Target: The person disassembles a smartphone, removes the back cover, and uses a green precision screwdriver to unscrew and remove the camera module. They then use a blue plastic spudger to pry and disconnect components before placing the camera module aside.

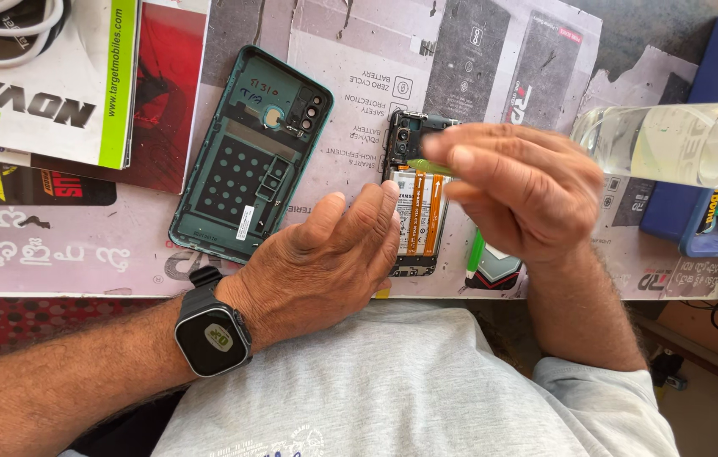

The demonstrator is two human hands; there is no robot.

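Left hand [325, 258]: lies flat and open, fingertips on the opened phone [414, 199] at mid frame | Right hand [520, 190]: pinches a thin green tool [429, 167] over the phone's top | Teal back cover [249, 152]: left of phone, apart

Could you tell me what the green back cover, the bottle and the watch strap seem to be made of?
Back cover: probably moulded plastic, matte inside, with ribs and cut-outs. Bottle: clear, glossy plastic by its look, though glass is possible. Watch strap: black, matte, likely rubber or silicone.
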